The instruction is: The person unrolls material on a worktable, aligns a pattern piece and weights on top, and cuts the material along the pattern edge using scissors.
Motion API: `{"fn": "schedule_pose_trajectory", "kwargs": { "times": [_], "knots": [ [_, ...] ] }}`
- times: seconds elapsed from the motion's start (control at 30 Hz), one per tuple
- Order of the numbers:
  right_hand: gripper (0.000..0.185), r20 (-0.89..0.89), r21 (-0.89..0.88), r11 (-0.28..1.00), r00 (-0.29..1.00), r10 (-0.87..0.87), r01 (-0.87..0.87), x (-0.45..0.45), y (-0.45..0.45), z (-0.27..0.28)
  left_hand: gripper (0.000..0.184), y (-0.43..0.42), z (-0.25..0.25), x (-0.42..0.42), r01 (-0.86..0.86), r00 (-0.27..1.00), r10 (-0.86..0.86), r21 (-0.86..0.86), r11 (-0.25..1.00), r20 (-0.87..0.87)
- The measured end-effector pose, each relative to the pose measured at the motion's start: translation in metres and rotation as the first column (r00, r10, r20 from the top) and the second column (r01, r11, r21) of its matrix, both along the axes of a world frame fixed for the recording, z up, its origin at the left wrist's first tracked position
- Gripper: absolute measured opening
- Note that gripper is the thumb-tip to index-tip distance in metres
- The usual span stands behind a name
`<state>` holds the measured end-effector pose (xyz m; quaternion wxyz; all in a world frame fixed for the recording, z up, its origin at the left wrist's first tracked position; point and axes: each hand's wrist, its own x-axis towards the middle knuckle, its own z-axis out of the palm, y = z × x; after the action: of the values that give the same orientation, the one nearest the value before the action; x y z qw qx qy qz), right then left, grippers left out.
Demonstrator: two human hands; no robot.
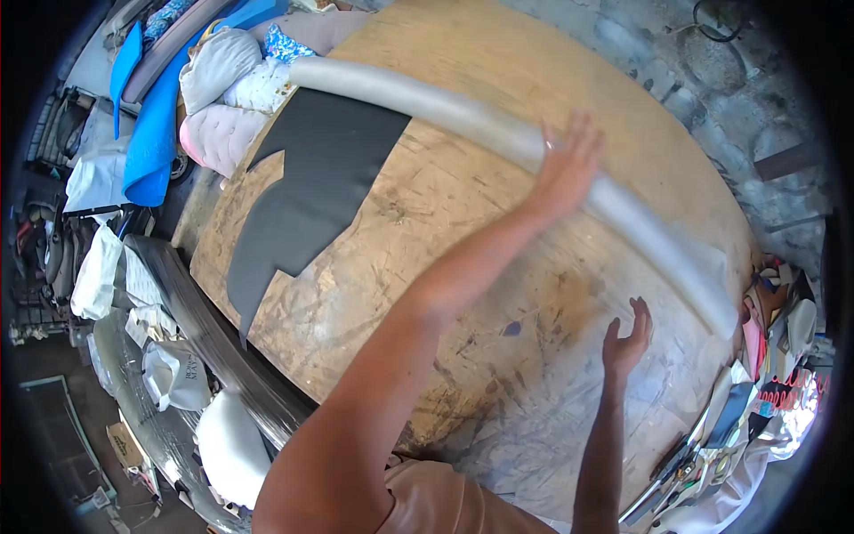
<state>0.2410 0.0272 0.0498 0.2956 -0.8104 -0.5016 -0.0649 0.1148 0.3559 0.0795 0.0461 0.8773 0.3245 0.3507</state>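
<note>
Across the table (498, 62), I view one pale grey roll (427, 98) lying diagonally, with one end at the upper left and the other at the lower right near the table edge. At the roll, I locate the left hand (572, 169) right of mid-length. It lies over the upper surface, palm down; its fingers are extended and slightly spread, pointing toward the far side, and are not wrapped around the roll. The fingers are blurred, so I cannot tell how firmly the hand presses. I locate the right hand (630, 338) on the near side of the roll, apart from it, between its right-hand part and the operator's body. This hand holds nothing; its thumb and fingers are parted. I cannot tell whether it touches the surface below. Well left of both hands, a black sheet (320, 178) with a cut outline lies flat, its far edge just beside the roll's left part. Beyond the left end, I note bundles (222, 138) and a blue mat (153, 151).
</note>
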Motion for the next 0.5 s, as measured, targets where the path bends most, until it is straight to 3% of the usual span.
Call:
{"fn": "schedule_pose_trajectory", "kwargs": {
  "times": [0.07, 0.2, 0.3, 0.33, 0.37, 0.5],
  "knots": [
    [0.060, 0.018, -0.043, 0.999, 0.999, 0.030, -0.030, 0.037, 0.004, -0.017, 0.064, -0.048, 0.004, -0.009, 0.072, 0.993, -0.061, -0.114, 0.991, 0.098],
    [0.084, 0.210, -0.138, 0.990, 0.978, 0.009, 0.020, 0.147, 0.043, -0.028, 0.064, -0.071, -0.011, -0.098, -0.192, 0.966, 0.236, -0.312, 0.930, 0.109],
    [0.105, 0.314, -0.247, 0.968, 0.949, 0.029, 0.052, 0.230, 0.087, -0.017, 0.064, -0.036, -0.046, -0.204, -0.453, 0.882, 0.470, -0.245, 0.857, 0.016],
    [0.111, 0.329, -0.317, 0.945, 0.944, 0.031, 0.079, 0.252, 0.101, -0.014, 0.064, -0.024, -0.056, -0.239, -0.567, 0.823, 0.552, -0.218, 0.794, -0.132],
    [0.117, 0.326, -0.515, 0.827, 0.944, -0.057, 0.228, 0.258, 0.119, -0.002, 0.064, -0.013, -0.062, -0.272, -0.672, 0.735, 0.621, -0.173, 0.720, -0.273],
    [0.098, 0.201, -0.591, 0.805, 0.976, 0.083, 0.053, 0.302, 0.154, 0.000, 0.065, 0.011, -0.056, -0.351, -0.755, 0.653, 0.628, -0.291, 0.588, -0.424]
  ]
}}
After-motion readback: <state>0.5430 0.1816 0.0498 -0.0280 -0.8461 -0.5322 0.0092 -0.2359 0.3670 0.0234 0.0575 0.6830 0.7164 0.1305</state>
